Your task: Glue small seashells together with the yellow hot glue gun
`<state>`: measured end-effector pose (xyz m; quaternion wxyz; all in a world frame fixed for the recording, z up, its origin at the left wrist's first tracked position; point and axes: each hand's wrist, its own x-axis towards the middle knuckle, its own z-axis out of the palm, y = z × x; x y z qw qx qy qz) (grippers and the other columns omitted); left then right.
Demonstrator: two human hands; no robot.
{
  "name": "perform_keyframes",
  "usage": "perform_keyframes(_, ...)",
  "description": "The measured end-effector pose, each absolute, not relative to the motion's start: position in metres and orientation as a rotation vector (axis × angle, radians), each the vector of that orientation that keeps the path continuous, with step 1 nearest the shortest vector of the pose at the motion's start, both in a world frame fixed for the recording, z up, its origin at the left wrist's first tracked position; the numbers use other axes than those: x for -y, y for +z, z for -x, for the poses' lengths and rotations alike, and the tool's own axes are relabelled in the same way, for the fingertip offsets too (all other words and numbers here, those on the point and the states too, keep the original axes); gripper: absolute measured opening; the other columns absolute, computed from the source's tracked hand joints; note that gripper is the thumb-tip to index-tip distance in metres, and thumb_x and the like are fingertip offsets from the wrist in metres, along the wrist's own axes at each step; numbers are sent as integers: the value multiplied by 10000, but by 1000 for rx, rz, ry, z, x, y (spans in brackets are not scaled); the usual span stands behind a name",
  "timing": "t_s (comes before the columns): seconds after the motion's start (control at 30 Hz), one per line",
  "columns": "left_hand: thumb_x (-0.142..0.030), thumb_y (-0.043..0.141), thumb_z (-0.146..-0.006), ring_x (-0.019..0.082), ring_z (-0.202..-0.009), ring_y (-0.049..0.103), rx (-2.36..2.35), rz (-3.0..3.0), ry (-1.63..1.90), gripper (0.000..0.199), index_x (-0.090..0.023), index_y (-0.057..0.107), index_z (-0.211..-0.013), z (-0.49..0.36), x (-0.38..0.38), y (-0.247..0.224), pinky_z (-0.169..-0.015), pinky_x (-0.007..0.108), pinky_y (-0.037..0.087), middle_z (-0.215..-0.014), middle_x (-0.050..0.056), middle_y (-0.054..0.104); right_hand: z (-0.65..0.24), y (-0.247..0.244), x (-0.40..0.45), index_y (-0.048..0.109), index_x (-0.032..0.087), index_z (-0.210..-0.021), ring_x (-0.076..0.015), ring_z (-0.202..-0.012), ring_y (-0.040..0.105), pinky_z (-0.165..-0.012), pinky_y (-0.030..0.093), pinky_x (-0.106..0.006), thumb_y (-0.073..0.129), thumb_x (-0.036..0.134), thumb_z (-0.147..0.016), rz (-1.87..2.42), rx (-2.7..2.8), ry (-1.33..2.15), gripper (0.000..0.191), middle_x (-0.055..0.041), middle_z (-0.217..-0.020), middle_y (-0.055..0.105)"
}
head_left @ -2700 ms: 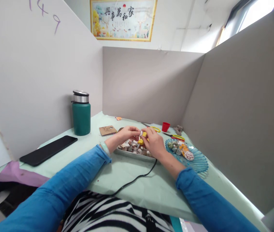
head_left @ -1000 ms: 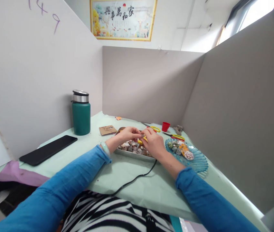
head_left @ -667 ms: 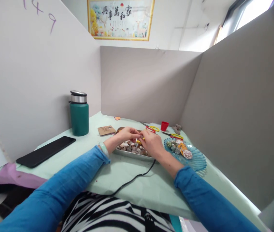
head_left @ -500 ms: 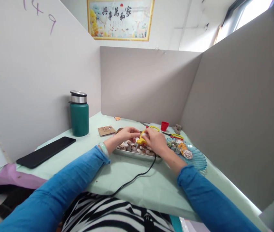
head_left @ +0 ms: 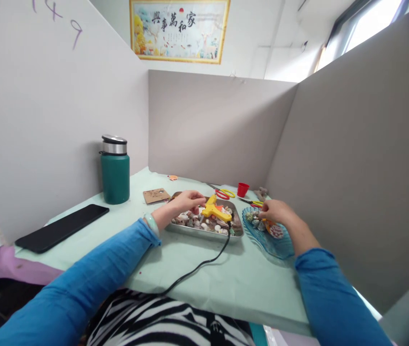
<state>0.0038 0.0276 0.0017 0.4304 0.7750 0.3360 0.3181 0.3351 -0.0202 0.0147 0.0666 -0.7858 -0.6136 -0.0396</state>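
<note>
My left hand (head_left: 189,201) hovers over the left part of a metal tray (head_left: 241,230), its fingertips pinched together; whatever they hold is too small to name. Lying across the shells (head_left: 190,220) in that tray is a yellow glue gun (head_left: 214,209), just right of my left fingers, with nothing gripping it. Its black cord (head_left: 200,264) trails over the table toward me. At the right, my right hand (head_left: 279,212) reaches down to a blue scalloped dish (head_left: 274,247), fingers closed at the small decorated pieces (head_left: 275,230). What sits between those fingertips is hidden.
Behind the tray lie red-and-yellow scissors (head_left: 226,193), yellow-and-black pliers (head_left: 251,202) and a red cup (head_left: 242,189). A brown card (head_left: 156,195), a black phone (head_left: 63,228) and a green bottle (head_left: 115,178) are at the left. Grey partitions (head_left: 211,127) enclose the table.
My right hand has left the glue gun area and moved right to the blue dish, uncovering the glue gun. My left hand stays over the tray, nearly still.
</note>
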Motion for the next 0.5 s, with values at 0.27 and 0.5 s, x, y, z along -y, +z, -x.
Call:
perform_keyframes(0.27, -503, 558, -721, 80, -549, 570, -822, -1923, 791, 432, -129, 555, -936, -4, -32, -2, -500, 200, 412, -875, 65, 653, -350, 10, 12, 666, 191, -784, -206, -745, 593, -556, 358, -256, 573, 444, -722, 2365, 1842, -82, 276, -77, -793, 656)
perform_keyframes(0.5, -477, 556, -731, 77, -553, 566, -804, -1936, 776, 393, -124, 567, -903, -4, -31, -2, -503, 194, 416, -853, 59, 648, -346, 15, 18, 686, 225, -871, -210, -817, 601, -586, 378, -252, 564, 373, -732, 2449, 1806, -54, 237, -83, -934, 668)
